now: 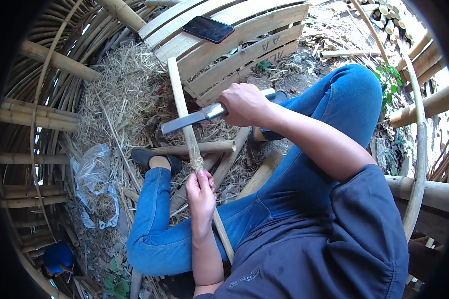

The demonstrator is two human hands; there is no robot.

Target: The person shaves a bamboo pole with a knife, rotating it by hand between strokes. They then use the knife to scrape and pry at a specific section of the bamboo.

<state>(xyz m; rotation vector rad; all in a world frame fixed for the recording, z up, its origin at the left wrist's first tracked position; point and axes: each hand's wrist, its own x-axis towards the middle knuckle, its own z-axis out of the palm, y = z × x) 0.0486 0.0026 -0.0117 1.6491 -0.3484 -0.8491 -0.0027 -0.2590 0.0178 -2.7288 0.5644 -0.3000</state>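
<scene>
My left hand (201, 192) is closed around a long split bamboo strip (178, 92), low on its length. The strip runs from the slatted wooden crate down across my lap, with frayed fibres just above my fingers. My right hand (244, 103) grips the handle of a wide-bladed knife (184, 122). Its blade lies across the strip, above my left hand; whether it cuts into the strip cannot be made out.
A phone (208, 29) lies on the slatted wooden crate (244, 37). Bamboo pieces (199, 147) and shavings (114, 89) cover the ground between my feet. A plastic bag (96, 172) sits at the left. Bamboo poles stand around, and a person in blue (58, 257) shows at lower left.
</scene>
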